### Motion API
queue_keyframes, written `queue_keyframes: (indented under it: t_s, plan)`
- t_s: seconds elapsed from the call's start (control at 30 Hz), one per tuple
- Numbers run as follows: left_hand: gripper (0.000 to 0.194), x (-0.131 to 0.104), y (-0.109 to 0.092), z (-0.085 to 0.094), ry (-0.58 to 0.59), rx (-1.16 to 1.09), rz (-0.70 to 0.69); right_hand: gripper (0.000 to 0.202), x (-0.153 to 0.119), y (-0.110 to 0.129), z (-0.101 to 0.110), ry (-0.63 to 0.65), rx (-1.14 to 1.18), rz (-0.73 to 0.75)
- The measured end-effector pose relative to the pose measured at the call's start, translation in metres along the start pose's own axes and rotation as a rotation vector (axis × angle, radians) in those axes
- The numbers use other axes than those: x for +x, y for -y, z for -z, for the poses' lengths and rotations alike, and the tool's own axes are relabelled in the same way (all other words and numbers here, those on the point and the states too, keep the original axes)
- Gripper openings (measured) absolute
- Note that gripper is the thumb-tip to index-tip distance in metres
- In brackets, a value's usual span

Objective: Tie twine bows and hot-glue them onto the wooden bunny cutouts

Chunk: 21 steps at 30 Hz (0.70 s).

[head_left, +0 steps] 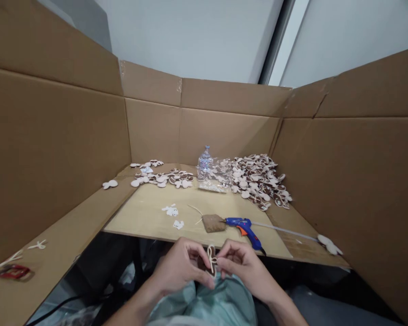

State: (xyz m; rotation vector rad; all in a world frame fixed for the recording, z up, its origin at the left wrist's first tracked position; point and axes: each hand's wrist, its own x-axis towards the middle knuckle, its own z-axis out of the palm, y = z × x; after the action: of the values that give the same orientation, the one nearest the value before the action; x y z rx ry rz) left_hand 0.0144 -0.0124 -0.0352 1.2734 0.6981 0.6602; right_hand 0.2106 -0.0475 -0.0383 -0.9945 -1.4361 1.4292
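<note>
Above my lap, my left hand (187, 262) is closed around the edge of a small brown felt-like piece with a pale rim (201, 263). A cream cord bow (211, 259) lies across that piece. From the other side, my right hand (236, 260) pinches the bow at its right side, fingertips close together. Just beyond my hands, a blue glue gun (240, 222) with an orange trigger lies on the board, its nozzle at a brown pad (214, 223). A long glue stick (285, 231) sticks out behind it. Loose cord (195, 209) lies by the pad.
Cardboard walls (224, 131) enclose the wooden board (146, 222). Brown and white pieces pile up (255, 176) at the back right, with more at the back left (163, 178). A plastic bottle (206, 158) stands between. White scraps (172, 210) and red snips (12, 271) lie left.
</note>
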Motion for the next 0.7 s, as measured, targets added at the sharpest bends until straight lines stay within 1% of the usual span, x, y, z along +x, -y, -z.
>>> queue_keyframes:
  t_s: [0.03,0.07,0.1,0.13,0.17,0.2,0.23,0.27,0.3,0.33,0.4,0.43,0.5,0.6,0.7]
  plan:
    - [0.041,0.002,-0.003,0.005,0.024,0.032,0.029,0.029,0.002,0.002,0.007,0.030,-0.009,-0.050]
    - [0.042,0.006,-0.009,0.012,0.021,0.102,0.030,0.031,0.003,0.006,0.016,0.033,-0.035,-0.079]
    - [0.038,0.011,-0.015,0.021,-0.006,0.199,0.005,0.033,0.005,0.013,0.027,0.018,-0.083,-0.094]
    - [0.029,0.020,-0.023,0.033,-0.092,0.320,-0.053,0.034,0.005,0.021,0.041,-0.100,-0.154,-0.033]
    - [0.028,0.031,-0.032,0.046,-0.257,0.471,-0.155,0.034,0.006,0.030,0.056,-0.321,-0.235,0.095]
    - [0.033,0.045,-0.040,0.061,-0.374,0.532,-0.195,0.040,0.005,0.038,0.071,-0.532,-0.323,0.219]
    - [0.037,0.061,-0.048,0.077,-0.456,0.571,-0.213,0.054,0.005,0.045,0.085,-0.704,-0.413,0.307]
    - [0.041,0.079,-0.054,0.094,-0.536,0.620,-0.226,0.065,0.003,0.049,0.096,-0.789,-0.493,0.330]
    - [0.043,0.098,-0.059,0.110,-0.613,0.679,-0.232,0.067,0.002,0.050,0.105,-0.817,-0.571,0.306]
    - [0.043,0.118,-0.063,0.125,-0.667,0.740,-0.233,0.062,0.001,0.047,0.111,-0.816,-0.643,0.274]
    - [0.034,0.156,-0.066,0.152,-0.721,0.867,-0.222,0.041,0.000,0.034,0.114,-0.764,-0.763,0.220]
    - [0.031,0.173,-0.067,0.163,-0.721,0.932,-0.214,0.033,0.000,0.025,0.113,-0.731,-0.812,0.218]
    - [0.034,0.203,-0.066,0.179,-0.675,1.062,-0.202,0.031,0.001,0.006,0.110,-0.716,-0.874,0.259]
    - [0.043,0.240,-0.066,0.194,-0.523,1.241,-0.185,0.033,0.002,-0.018,0.113,-0.763,-0.935,0.336]
    - [0.062,0.271,-0.067,0.202,-0.365,1.367,-0.137,0.036,-0.002,-0.035,0.127,-0.771,-0.969,0.315]
